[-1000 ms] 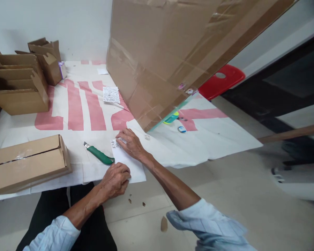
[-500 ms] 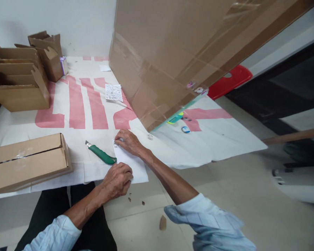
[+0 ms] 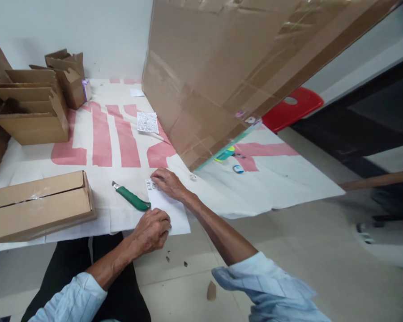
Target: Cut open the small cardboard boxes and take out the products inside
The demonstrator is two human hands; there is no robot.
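Observation:
A white sheet (image 3: 179, 219) with small printed squares along its far end lies at the table's front edge. At that far end my right hand (image 3: 168, 182) bends over the squares, thumb and fingers pinched together; whatever is between the fingertips is hidden. My left hand (image 3: 152, 229) is closed over the sheet's near left part, its fingers curled onto the paper. Just left of the sheet is a green-handled utility knife (image 3: 132, 198), its blade end pointing away to the left. Neither hand touches the knife.
A closed cardboard box (image 3: 40, 201) lies at front left, with open cartons (image 3: 42, 127) behind it. A large taped box (image 3: 215, 76) towers at the right. A printed paper square (image 3: 147, 122) and a blue-white roll (image 3: 238, 169) are on the cloth. A red stool (image 3: 293, 109) stands beyond.
My right hand has shifted slightly right, uncovering more of the printed squares at the sheet's far end. My left hand stays in place. The camera view has moved a little.

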